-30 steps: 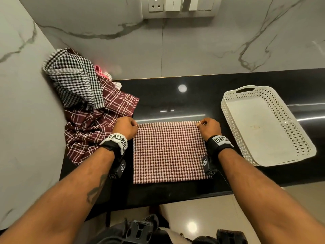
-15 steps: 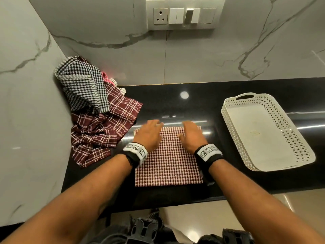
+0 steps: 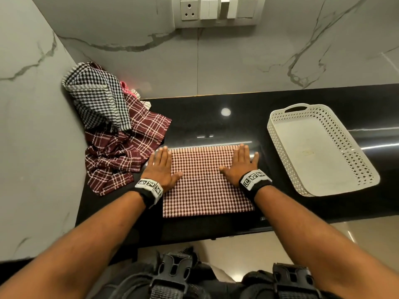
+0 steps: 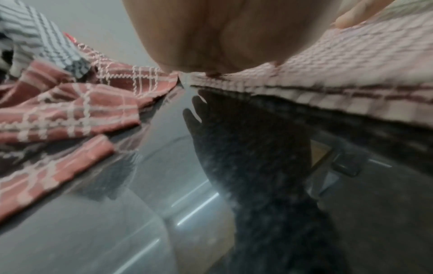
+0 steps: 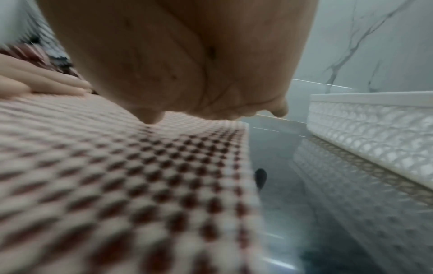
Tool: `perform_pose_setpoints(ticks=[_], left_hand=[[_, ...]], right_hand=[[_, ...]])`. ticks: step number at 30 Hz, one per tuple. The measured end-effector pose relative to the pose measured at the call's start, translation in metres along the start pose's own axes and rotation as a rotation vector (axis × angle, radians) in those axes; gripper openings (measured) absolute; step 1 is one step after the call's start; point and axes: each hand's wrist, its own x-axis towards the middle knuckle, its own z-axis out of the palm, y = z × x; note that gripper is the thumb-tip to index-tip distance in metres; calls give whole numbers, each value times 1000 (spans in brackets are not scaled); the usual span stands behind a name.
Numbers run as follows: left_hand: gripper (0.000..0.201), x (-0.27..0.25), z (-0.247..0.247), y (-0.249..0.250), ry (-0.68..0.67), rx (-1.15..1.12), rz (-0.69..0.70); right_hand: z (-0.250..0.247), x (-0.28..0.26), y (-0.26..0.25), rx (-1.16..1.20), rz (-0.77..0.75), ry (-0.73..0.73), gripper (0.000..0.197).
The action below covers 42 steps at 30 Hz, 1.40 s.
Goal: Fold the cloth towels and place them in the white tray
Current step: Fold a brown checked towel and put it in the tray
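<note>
My left hand and right hand have slid apart, fingers flat, pressing the folded maroon-and-white checked cloth towel on the black counter. Smoothing looks done; the white perforated plastic tray waits beside it.

Bare counter lies between heaped towels and white tray

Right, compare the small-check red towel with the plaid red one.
The small-check towel lies flat and squared under both hands; the plaid towel sits crumpled in the corner. The small-check has fine checks; the plaid has thin white grid lines on maroon. Neither is in the tray.
</note>
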Motion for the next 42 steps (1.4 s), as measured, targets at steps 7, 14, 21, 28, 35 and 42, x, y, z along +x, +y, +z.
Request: perform_pose_setpoints(ticks=[7, 14, 21, 28, 35, 42], left_hand=[[72, -16, 5, 57, -49, -9, 220], [82, -55, 24, 14, -65, -54, 42], [84, -64, 14, 69, 46, 12, 184], [82, -103, 60, 67, 51, -55, 62], [98, -149, 83, 62, 105, -52, 87], [88, -183, 102, 71, 134, -58, 56]], right_hand=[[38, -32, -56, 7, -313, -50, 79], [32, -35, 40, -50, -52, -72, 97], [52, -80, -44, 82, -328, 50, 74], [94, -88, 21, 93, -231, 122, 84], [112, -112, 70, 39, -393, 161, 96], [141, -150, 85, -39, -467, 235, 101]])
